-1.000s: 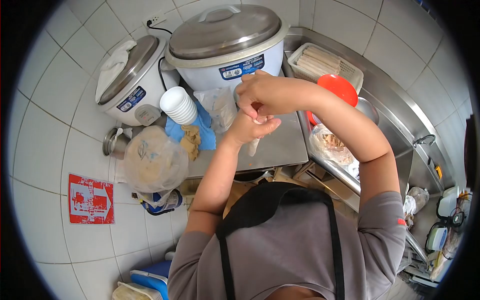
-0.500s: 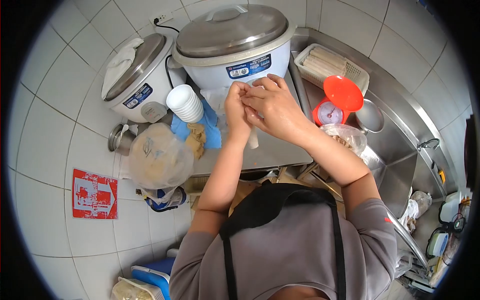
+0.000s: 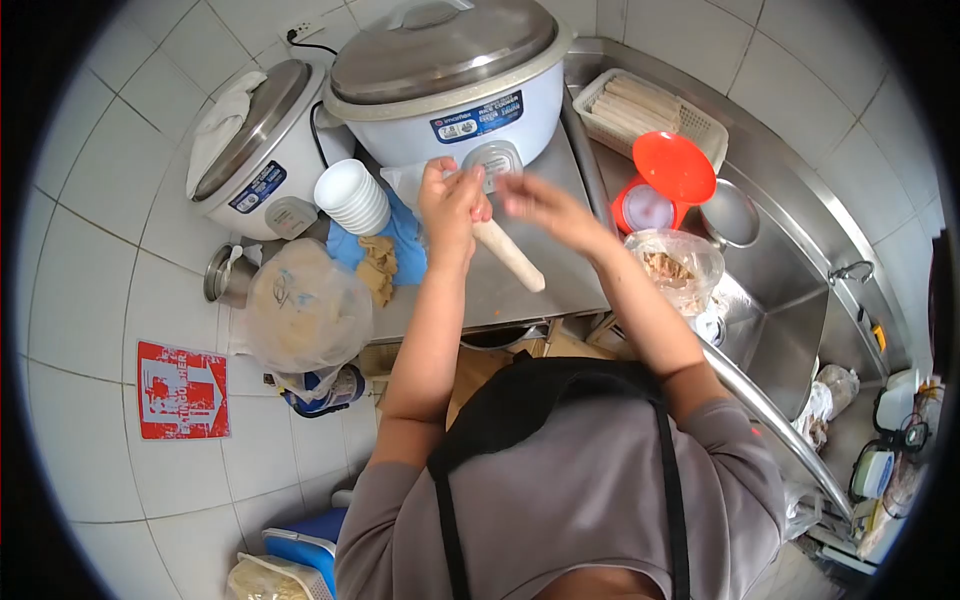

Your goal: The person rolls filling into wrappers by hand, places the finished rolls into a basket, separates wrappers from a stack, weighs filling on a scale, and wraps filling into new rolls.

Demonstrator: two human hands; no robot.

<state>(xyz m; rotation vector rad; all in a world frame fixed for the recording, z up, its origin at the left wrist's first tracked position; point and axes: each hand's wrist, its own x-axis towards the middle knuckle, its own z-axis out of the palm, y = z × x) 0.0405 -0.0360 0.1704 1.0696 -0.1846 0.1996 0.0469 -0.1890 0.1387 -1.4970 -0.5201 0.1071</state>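
Observation:
My left hand [image 3: 455, 212] is closed around one end of a pale, stick-shaped roll [image 3: 512, 258]. The roll slants down and right from my fist over the metal table [image 3: 480, 310], its far end free. Apart from it, to the right, my right hand [image 3: 548, 208] has its fingers stretched out, a little smeared by motion; nothing shows in it. Behind the hands stands a large rice cooker [image 3: 440, 125] with a steel lid.
Stacked white cups [image 3: 352, 200], a blue cloth [image 3: 400, 250], a brown rag [image 3: 377, 268] and a bagged pale mass [image 3: 305, 305] lie left. On the right are a red scale [image 3: 640, 205], a bag of brown filling [image 3: 675, 268], a steel bowl [image 3: 730, 213] and a basket [image 3: 712, 140] of pale sticks.
My right hand has come away from my left and moved slightly right. More of the pale roll now shows, sticking out of my left hand. The view has shifted slightly.

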